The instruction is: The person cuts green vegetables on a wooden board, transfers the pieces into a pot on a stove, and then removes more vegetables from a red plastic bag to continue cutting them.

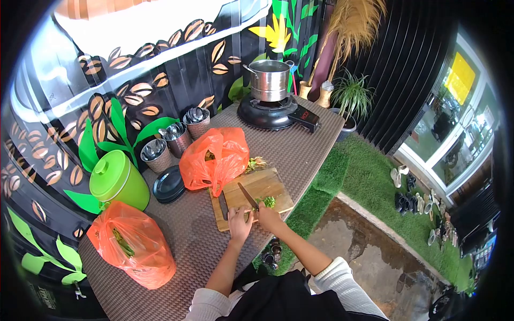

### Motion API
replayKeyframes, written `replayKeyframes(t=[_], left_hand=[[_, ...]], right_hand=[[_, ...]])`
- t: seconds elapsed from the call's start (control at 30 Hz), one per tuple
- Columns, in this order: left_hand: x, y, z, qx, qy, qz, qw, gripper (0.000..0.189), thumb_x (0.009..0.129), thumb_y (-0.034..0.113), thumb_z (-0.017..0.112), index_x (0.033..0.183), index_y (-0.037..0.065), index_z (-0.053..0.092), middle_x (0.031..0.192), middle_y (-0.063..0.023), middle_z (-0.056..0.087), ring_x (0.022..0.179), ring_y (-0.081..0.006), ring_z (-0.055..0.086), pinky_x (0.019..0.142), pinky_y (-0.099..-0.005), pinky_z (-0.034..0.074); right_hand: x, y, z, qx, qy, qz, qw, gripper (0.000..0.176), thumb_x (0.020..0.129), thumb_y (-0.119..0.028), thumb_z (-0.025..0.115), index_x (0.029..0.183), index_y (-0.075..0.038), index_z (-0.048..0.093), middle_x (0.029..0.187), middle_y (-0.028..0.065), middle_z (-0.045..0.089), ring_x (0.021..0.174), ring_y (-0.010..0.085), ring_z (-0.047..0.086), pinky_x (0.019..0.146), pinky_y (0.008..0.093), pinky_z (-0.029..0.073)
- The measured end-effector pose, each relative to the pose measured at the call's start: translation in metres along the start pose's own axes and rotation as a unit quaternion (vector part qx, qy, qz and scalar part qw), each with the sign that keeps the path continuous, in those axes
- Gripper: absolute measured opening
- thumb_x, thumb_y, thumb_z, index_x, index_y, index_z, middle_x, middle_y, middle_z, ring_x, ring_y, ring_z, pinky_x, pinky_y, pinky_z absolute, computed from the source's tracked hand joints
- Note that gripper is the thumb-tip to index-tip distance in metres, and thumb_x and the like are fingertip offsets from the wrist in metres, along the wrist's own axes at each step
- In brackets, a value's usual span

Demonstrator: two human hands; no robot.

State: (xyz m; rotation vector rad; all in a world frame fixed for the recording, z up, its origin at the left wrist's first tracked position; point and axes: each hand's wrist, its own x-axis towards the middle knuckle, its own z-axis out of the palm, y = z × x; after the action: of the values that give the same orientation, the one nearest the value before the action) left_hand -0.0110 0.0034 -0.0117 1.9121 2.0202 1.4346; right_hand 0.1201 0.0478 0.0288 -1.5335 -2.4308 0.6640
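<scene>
Knife handle covered, pot contents indistinct; orange bags partly obscuring contents

On my feed I see white sleeves on both arms, the cloth textured like a fine rib or waffle knit, each ending in a plain cuff on the forearm. Below the cuffs, the forearms and hands are bare. Over the torso I make out a black garment, matte and softly creased, with white cloth showing beside it; I can't tell its cut from here.
</scene>
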Motion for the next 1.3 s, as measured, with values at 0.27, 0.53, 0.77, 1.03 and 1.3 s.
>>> replayKeyframes(t=[0.27, 0.53, 0.77, 1.03, 1.3], left_hand=[[0.001, 0.005, -0.002, 0.002, 0.013, -0.012, 1.0, 0.013, 0.076, 0.012, 0.071, 0.087, 0.01, 0.065, 0.084, -0.0009, 0.067, 0.084, -0.0232, 0.054, 0.08, -0.0388, 0.042], [-0.003, -0.006, -0.001, -0.042, 0.004, -0.031, 0.999, 0.016, 0.074, 0.011, 0.073, 0.089, 0.009, 0.068, 0.081, -0.0002, 0.069, 0.085, -0.0215, 0.055, 0.08, -0.0361, 0.04], [0.003, 0.008, -0.006, -0.031, 0.002, -0.054, 0.998, 0.021, 0.072, 0.009, 0.074, 0.092, 0.007, 0.068, 0.08, -0.0002, 0.069, 0.084, -0.0216, 0.054, 0.081, -0.0351, 0.042], [0.001, 0.003, -0.004, -0.057, 0.007, -0.057, 0.997, 0.018, 0.073, 0.013, 0.073, 0.09, 0.01, 0.066, 0.082, 0.0011, 0.069, 0.085, -0.0222, 0.053, 0.083, -0.0368, 0.041], [0.0, 0.003, -0.004, -0.04, 0.01, -0.039, 0.998, 0.019, 0.076, 0.014, 0.072, 0.092, 0.007, 0.066, 0.081, -0.0021, 0.068, 0.084, -0.0222, 0.055, 0.08, -0.0358, 0.042]], right_hand=[[-0.004, -0.018, 0.022, -0.051, 0.035, 0.071, 0.996, 0.025, 0.09, -0.02, 0.054, 0.102, 0.0, 0.045, 0.084, 0.0226, 0.068, 0.08, 0.0383, 0.068, 0.069, 0.046, 0.056], [-0.02, -0.019, 0.012, -0.06, 0.036, 0.039, 0.997, 0.018, 0.091, -0.016, 0.048, 0.1, -0.001, 0.044, 0.078, 0.0239, 0.066, 0.077, 0.0396, 0.068, 0.065, 0.0479, 0.055], [0.002, -0.015, 0.004, -0.019, 0.016, 0.009, 1.0, 0.019, 0.091, -0.015, 0.047, 0.102, -0.001, 0.041, 0.078, 0.0251, 0.066, 0.075, 0.0405, 0.068, 0.066, 0.0503, 0.055], [-0.024, -0.025, 0.016, -0.041, 0.02, 0.069, 0.997, 0.019, 0.089, -0.016, 0.053, 0.099, -0.003, 0.042, 0.08, 0.0225, 0.067, 0.077, 0.0383, 0.069, 0.067, 0.0486, 0.055], [-0.015, -0.009, 0.002, -0.004, 0.003, -0.026, 1.0, 0.019, 0.091, -0.016, 0.048, 0.1, 0.0, 0.042, 0.078, 0.0256, 0.066, 0.076, 0.042, 0.067, 0.068, 0.0514, 0.053]])
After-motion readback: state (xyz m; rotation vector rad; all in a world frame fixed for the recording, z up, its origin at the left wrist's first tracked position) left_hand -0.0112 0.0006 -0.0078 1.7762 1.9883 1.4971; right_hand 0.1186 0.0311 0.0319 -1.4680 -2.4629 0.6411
